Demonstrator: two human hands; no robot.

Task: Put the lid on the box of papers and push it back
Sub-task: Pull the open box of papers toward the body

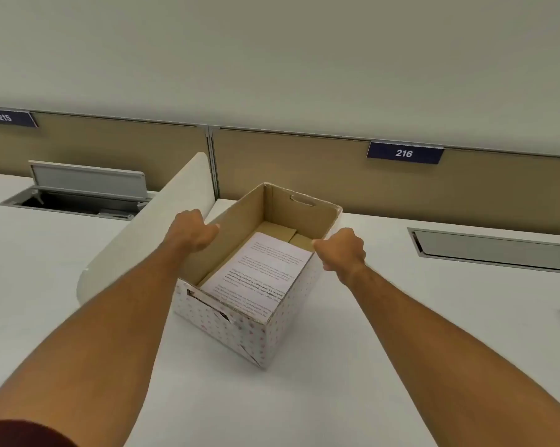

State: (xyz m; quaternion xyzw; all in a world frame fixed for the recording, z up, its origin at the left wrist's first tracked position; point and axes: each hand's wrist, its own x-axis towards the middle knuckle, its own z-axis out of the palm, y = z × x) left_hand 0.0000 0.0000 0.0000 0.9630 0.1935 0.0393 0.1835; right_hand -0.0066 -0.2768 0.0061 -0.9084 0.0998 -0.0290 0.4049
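Two bare forearms are seen entering from the bottom corners of the view. No watch, ring or bracelet is visible on either wrist. The left hand [193,232] and right hand [341,250] are uncovered, no gloves worn. A dark red sleeve [20,435] is seen at the lower left corner, ending above the elbow, edge rounded, fabric plain with no print made out. Fine hair is faintly seen on the right forearm.

cardboard box [265,330], matt table [352,382]
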